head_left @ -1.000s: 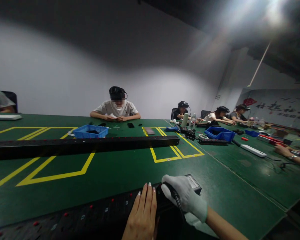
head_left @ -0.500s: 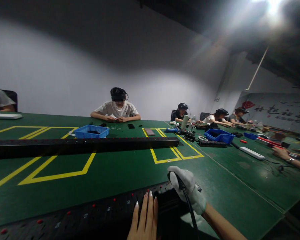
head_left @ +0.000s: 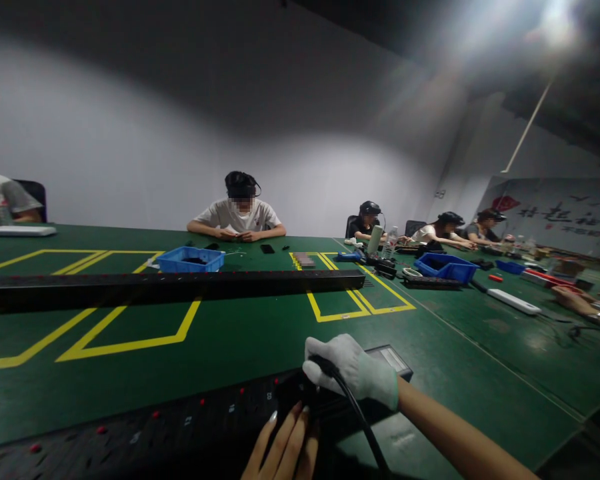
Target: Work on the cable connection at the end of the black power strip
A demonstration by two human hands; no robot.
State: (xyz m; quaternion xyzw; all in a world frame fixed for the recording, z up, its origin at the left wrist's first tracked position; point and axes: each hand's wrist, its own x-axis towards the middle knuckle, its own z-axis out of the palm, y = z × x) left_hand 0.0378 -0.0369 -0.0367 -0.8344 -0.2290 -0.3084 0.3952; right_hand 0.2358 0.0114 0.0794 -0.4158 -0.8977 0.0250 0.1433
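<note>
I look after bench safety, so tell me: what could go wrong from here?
The bare left hand rests with its fingertips close to the gloved right hand, so a slip might pinch them against the near black strip. The black cable that the gloved hand grips runs down near the forearm and could snag.

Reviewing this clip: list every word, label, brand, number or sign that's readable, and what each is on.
"起": on the wall sign, in the large lettering; its neighbours are too blurred to quote surely.
"不忘初心", as far as it can be made out: smaller line on that sign.
White numbers on the near black strip: too small and blurred to quote surely.
Pale label at the strip's right end: too small to read.
No brand is legible.
</note>
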